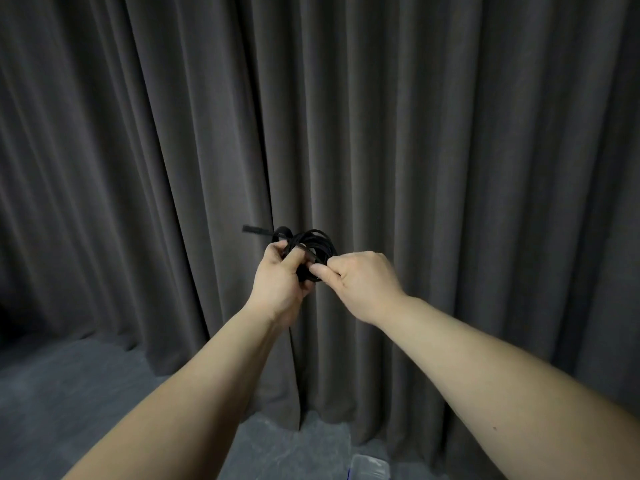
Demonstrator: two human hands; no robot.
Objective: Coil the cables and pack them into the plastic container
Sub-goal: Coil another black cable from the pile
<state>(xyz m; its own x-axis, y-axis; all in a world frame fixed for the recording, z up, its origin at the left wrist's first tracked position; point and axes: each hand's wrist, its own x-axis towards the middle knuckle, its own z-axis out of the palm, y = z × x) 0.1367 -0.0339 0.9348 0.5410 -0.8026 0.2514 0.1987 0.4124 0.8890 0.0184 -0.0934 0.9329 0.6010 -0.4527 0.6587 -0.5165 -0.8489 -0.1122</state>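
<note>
Both arms reach out toward the far side, hands meeting mid-frame in front of a dark grey curtain (415,133) that fills the far wall. The left hand (280,275) grips a bundle of black cable (317,242), fingers curled round the loops with the thumb side up, the coil sitting on top of and partly inside the fist. The right hand (360,282) is just to the right of it, touching the same bundle, its thumb and forefinger pinched on a strand at the near right edge of the coil; the other fingers are curled in toward the palm. The coil is small and tight, held up in the air, off any surface. One cable end with a plug (251,229) sticks out to the left from the top of the coil, roughly level, free of both hands. How many loops there are cannot be told, too dark. Grey floor (86,393) runs along the near bottom, the curtain hem resting on it. At the very near edge, right of centre between the forearms, a corner of a clear plastic container (369,467) shows on the floor, mostly cut off by the frame; contents cannot be told.
</note>
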